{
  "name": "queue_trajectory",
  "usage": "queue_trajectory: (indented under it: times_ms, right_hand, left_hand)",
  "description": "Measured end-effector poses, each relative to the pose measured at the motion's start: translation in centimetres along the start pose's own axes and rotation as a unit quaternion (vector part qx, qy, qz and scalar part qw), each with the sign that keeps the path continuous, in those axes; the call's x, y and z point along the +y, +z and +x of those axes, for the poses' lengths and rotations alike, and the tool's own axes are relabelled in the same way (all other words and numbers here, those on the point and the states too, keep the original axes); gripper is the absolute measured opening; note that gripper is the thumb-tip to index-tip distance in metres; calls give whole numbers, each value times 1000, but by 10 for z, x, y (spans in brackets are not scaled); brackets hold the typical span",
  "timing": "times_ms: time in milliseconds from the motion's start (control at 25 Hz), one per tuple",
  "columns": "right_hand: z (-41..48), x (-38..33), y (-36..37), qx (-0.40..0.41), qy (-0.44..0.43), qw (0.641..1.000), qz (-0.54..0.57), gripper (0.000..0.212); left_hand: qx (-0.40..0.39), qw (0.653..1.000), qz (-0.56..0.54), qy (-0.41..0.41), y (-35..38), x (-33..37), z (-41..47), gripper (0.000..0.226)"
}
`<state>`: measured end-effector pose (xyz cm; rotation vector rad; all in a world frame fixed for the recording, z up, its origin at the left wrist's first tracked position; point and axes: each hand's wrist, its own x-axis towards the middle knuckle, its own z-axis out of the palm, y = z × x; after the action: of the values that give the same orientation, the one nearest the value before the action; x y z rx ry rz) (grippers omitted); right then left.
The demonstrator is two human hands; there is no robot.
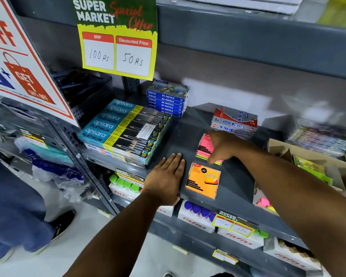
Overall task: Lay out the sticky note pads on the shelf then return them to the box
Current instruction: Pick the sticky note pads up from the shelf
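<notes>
Left hand [165,176] lies flat and open, palm down, on the grey shelf [190,130], fingers together, holding nothing. Right hand [221,145] rests on the pink sticky note pad [203,146], fingers spread over its right side and thumb pointing down at its front edge; whether it grips the pad cannot be told. An orange sticky note pad [203,180] (label reads "Stick Notes") lies flat at the shelf's front edge, just right of the left hand and just in front of the pink one. Cardboard box [312,154] sits to the right on the same shelf, with green and pink pads showing inside. Pencil boxes [126,128] are stacked to the left, oil pastel boxes [166,100] behind them.
</notes>
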<state>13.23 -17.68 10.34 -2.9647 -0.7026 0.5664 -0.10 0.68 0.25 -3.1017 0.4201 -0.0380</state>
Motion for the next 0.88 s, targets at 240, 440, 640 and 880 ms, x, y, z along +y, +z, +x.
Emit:
queue_trajectory:
  times_ms: [240, 440, 640, 880]
  right_hand:
    - [-50, -31, -13, -11, -58, 997, -43, 95]
    - [-72, -44, 17, -13, -52, 996, -72, 69]
    - [-70, -44, 30, -6, -41, 997, -62, 70]
    - [-69, -45, 36, -2, -40, 998, -53, 89]
  left_hand:
    - [2, 1000, -4, 2, -2, 1, 0, 103]
    - [5, 1000, -3, 0, -4, 2, -1, 102]
    - [5, 1000, -6, -4, -4, 3, 0, 102]
    - [5, 1000, -5, -8, -2, 2, 0, 103]
